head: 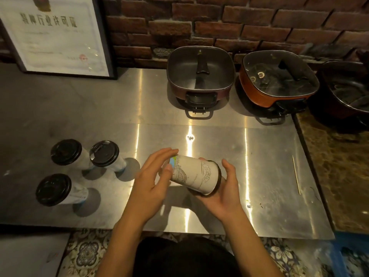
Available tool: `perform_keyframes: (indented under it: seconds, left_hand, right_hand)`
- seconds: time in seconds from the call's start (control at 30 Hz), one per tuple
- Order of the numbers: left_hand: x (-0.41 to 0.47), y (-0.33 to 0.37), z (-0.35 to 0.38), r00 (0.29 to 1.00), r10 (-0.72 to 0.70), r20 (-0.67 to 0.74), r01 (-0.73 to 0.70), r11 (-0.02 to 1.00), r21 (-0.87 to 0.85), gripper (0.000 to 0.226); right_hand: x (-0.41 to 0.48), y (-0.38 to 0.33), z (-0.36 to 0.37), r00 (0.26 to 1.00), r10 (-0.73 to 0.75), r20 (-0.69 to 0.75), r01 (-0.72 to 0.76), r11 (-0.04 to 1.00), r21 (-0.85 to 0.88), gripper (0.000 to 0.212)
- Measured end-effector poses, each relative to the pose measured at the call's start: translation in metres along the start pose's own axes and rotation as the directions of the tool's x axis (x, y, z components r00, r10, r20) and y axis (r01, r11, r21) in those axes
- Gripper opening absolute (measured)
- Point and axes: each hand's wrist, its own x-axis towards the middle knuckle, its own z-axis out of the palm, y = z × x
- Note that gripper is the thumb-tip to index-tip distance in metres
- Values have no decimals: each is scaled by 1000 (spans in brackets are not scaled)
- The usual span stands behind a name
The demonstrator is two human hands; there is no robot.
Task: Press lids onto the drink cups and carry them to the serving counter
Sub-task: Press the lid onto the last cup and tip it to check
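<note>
Black lids cap three upright cups [65,154] at the frame's left on our steel counter [259,156]; what they hold is hidden. At centre we hold a fourth cup [194,174] sideways above it: our left hand [153,180] half-curled at its base, our right hand [225,188] cupping its black lid [218,179].

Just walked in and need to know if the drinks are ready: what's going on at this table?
A person holds one paper cup on its side above the steel table, the left hand at its base and the right hand cupping the end with the black lid. Three lidded cups stand upright at the left. Lidded electric pots sit along the brick wall.
</note>
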Motion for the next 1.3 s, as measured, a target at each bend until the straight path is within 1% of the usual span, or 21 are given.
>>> perform_keyframes:
  seconds: [0.07,0.13,0.17,0.23,0.3,0.33,0.37,0.43,0.5,0.53,0.6,0.7,0.77,0.87,0.97,1.07,1.13,1.2,1.23,1.3]
  left_hand:
    - [-4,-16,-11,997,-70,-20,72,993,95,31]
    - [-7,-30,-19,990,-140,-29,143,970,197,31]
    - [-10,-35,-22,985,-169,-32,172,960,222,32]
    - [-15,-45,-28,982,-181,-58,190,949,250,36]
    - [-21,-55,-35,979,-172,-112,197,942,272,37]
    - [-24,-61,-41,973,-181,-146,214,943,254,36]
    - [-27,-67,-47,962,-210,-174,244,947,209,33]
    - [-31,-79,-62,923,-335,-189,343,939,7,28]
    - [-33,-91,-81,872,-466,-148,437,879,-189,33]
    - [-34,-97,-90,854,-505,-126,464,848,-257,32]
    - [-36,-112,-107,835,-541,-101,488,813,-317,23]
    - [-40,-134,-132,833,-541,-112,477,807,-348,15]
    - [-42,-146,-145,832,-545,-105,481,802,-354,16]
    - [-48,-162,-162,819,-572,-52,518,774,-364,19]
    - [-50,-176,-173,817,-577,3,534,754,-383,21]
    - [-51,-181,-178,814,-579,50,558,754,-346,22]
    - [-54,-182,-180,801,-589,103,588,744,-317,23]
    - [-58,-188,-184,780,-605,161,622,717,-315,18]
    - [-63,-194,-187,773,-609,177,632,714,-301,21]
    - [-78,-210,-196,760,-609,226,650,722,-239,33]
  right_hand:
    - [3,2,9,997,-39,-66,28,987,-160,47]
    - [4,10,24,990,-100,-100,61,941,-333,38]
    - [5,17,31,985,-139,-104,81,899,-430,32]
    - [8,32,45,969,-240,-67,145,763,-630,25]
    - [16,47,56,959,-283,-12,186,663,-726,26]
    - [20,55,61,958,-287,3,193,635,-748,28]
    - [24,62,65,958,-286,8,188,611,-769,30]
    - [31,78,75,962,-272,13,171,568,-805,32]
    - [38,98,86,965,-259,25,164,530,-832,31]
    - [42,109,92,967,-253,28,159,513,-843,31]
    - [51,132,102,971,-237,34,145,473,-869,32]
    - [63,164,115,971,-234,51,151,435,-888,29]
    - [68,181,121,970,-237,46,144,416,-898,28]
    - [73,202,128,970,-239,35,126,377,-918,29]
    - [74,216,132,967,-256,10,108,374,-921,24]
    - [73,219,133,956,-292,14,126,367,-922,17]
    - [70,220,132,949,-314,14,136,369,-919,19]
    - [70,223,131,941,-337,-16,128,399,-908,27]
    - [70,224,129,937,-347,-40,121,432,-894,30]
    - [68,225,125,924,-371,-97,117,512,-851,32]
